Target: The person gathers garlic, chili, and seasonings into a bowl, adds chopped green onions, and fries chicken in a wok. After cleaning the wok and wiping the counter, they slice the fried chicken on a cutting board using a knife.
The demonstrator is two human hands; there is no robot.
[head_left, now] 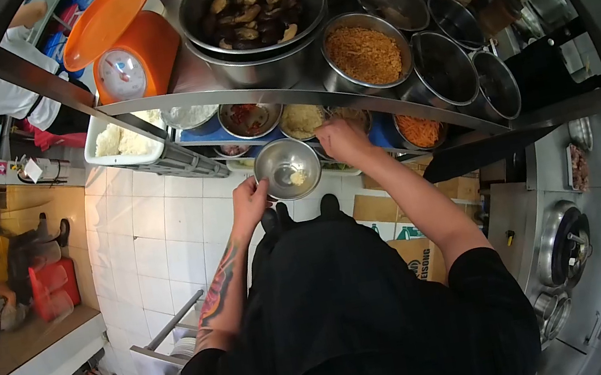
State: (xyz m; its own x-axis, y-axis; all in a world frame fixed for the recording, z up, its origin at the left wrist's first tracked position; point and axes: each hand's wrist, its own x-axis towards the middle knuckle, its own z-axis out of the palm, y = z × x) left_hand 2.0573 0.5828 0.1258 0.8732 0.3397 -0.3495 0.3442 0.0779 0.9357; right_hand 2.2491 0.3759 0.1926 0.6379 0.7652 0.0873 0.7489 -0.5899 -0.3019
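Observation:
My left hand (249, 202) grips the rim of a small stainless steel bowl (270, 159), thumb over the edge. A little pale, finely chopped food (298, 177) lies at the bottom of this bowl. To the right, my right hand (343, 141) is at the lower shelf, by a bowl of pale yellow chopped food (301, 120) and a bowl of brownish food (350, 117). Its fingers are bent together and point down; whatever they hold is hidden. Left of these stands a bowl with chopped red chilli (251, 119).
An orange scale (137, 64), a bowl of dark cooked pieces (252, 5) and a pot of orange-brown crumbs (367, 51) stand on the upper steel shelf. Its front edge (286, 98) overhangs the lower bowls. Shredded carrot (418, 128) sits lower right. Another person (6, 90) stands at upper left.

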